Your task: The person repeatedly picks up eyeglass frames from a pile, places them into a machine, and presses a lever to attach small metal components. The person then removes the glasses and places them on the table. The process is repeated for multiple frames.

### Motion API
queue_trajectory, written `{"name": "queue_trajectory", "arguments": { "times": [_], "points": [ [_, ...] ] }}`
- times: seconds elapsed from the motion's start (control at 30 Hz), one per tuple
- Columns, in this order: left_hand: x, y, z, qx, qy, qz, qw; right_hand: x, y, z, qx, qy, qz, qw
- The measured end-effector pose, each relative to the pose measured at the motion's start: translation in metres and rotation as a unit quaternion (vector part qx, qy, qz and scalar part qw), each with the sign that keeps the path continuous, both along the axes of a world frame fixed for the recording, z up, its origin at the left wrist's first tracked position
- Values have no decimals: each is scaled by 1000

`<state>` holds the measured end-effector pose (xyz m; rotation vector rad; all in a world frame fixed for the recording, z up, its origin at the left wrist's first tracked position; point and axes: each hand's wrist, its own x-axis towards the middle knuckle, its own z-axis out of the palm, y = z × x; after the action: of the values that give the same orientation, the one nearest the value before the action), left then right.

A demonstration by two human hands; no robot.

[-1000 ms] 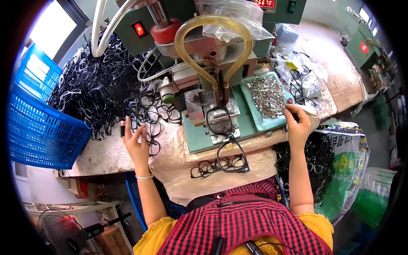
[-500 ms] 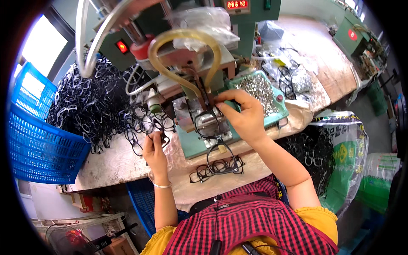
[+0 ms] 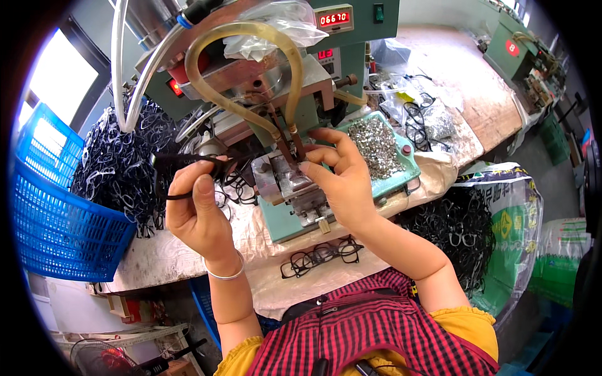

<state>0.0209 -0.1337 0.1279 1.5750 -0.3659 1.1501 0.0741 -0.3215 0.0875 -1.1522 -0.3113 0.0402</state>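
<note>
Nearest us: our red checked apron [image 3: 370, 332] over yellow sleeves, then 2 black spectacle frames [image 3: 321, 255] lying side by side on the cloth-covered desk [image 3: 188, 250] edge.

Next, our 2 hands. Left hand [image 3: 199, 210]: grip clamped on 1 black frame [image 3: 188, 168], thumb pressed over it, 1 silver bangle [image 3: 226, 273] on the wrist. Half a second earlier this hand lay lower on the desk among loose frames; it has since lifted with the frame. Right hand [image 3: 342, 182]: fingers curled together at the metal jig [image 3: 291, 188] of the green machine [image 3: 326, 69], fingertips touching the fixture just below the 2 copper leads; whether they pinch anything we cannot tell. 1 second earlier this hand was out at the tray; it has come in to the jig.

Beside the right hand: 1 teal tray [image 3: 401, 166] heaped with small silver metal parts [image 3: 376, 144], too many to count.

Above: 1 amber hose loop [image 3: 244, 69], 1 white hose [image 3: 122, 81], 2 red number displays on the machine.

Left: 1 blue plastic basket [image 3: 56, 219], and 1 dense pile of black frames [image 3: 119, 163] behind it, uncountable.

Right: 1 printed sack [image 3: 489, 225] full of black frames, beyond the desk edge.

Far: 1 second green machine [image 3: 520, 47] on a long bench.
</note>
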Motion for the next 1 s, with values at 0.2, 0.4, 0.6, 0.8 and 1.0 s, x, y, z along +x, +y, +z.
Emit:
{"name": "queue_trajectory", "arguments": {
  "times": [0.2,0.4,0.6,0.8,1.0],
  "points": [
    [0,5,-6,42,7,17,999,2,2,0,-40,-37,-24,998],
    [-3,-1,0,31,15,-14,999,-14,1,9,66,103,11,992],
    [-27,-28,-16,304,92,-9,948,17,-43,-6,-278,-236,-40,930],
    [-11,-33,-39,365,13,-78,928,60,-109,-93,-561,-278,-280,727],
    [-15,-34,-38,337,26,-76,938,64,-90,-83,-507,-363,-212,753]
  ]
}}
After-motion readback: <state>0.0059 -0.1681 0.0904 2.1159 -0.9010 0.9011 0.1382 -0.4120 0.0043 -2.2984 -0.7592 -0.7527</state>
